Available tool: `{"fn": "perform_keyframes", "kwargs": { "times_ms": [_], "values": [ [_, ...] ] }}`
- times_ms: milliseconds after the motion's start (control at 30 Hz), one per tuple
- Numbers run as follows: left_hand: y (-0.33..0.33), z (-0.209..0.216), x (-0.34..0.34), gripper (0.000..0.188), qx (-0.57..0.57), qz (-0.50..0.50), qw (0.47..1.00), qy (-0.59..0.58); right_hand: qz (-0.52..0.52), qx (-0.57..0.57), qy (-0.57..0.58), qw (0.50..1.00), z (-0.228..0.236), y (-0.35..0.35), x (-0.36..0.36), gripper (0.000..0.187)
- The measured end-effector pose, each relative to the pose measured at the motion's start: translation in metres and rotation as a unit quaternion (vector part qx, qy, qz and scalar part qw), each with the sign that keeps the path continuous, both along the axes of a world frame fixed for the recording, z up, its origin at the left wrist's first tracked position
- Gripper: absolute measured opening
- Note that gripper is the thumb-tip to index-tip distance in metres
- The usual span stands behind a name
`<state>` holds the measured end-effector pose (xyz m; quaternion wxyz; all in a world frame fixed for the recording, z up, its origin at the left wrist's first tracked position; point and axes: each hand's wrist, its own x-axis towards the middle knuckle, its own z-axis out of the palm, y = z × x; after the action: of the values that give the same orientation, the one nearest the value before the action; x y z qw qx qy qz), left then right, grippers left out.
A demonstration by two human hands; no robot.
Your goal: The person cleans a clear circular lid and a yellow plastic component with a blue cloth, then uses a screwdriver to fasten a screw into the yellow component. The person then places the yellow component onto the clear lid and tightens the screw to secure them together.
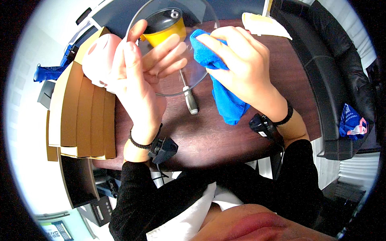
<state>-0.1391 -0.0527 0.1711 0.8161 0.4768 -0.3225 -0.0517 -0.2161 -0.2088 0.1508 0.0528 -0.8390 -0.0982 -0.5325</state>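
My left hand holds a round clear glass lid by its left rim, fingers spread across the glass. My right hand grips a blue cloth and presses it against the lid's right side. Behind the glass shows a yellow cup-like object with a black top. A screwdriver with a grey handle lies on the dark wooden table, partly under the lid. Both wrists wear black bands with small black devices.
Several flat cardboard pieces are stacked at the table's left. A pink rounded object sits above them, behind my left hand. A black sofa runs along the right with a blue bag on it. A pale cloth lies at the far table edge.
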Motion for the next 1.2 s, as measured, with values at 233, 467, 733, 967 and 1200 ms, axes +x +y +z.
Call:
{"fn": "perform_keyframes", "kwargs": {
  "times_ms": [233,467,733,967,1200],
  "values": [
    [-0.003,-0.008,0.009,0.038,0.067,0.041,0.994,-0.082,0.007,-0.014,-0.018,1.000,-0.003,0.006,0.002,0.048],
    [0.011,0.009,0.016,0.044,0.050,-0.019,0.997,-0.057,0.066,0.179,0.053,0.980,0.002,-0.042,0.014,0.025],
    [0.011,0.016,0.041,0.041,0.015,-0.096,0.994,0.054,0.285,0.549,0.134,0.775,0.004,-0.059,0.011,0.017],
    [-0.010,-0.013,0.051,0.026,0.022,0.008,0.999,0.033,0.389,0.634,0.162,0.648,-0.001,-0.050,0.008,0.021],
    [-0.024,-0.030,0.039,0.026,0.109,0.114,0.984,-0.087,0.378,0.604,0.265,0.650,0.001,-0.003,-0.002,0.038]
  ]
}}
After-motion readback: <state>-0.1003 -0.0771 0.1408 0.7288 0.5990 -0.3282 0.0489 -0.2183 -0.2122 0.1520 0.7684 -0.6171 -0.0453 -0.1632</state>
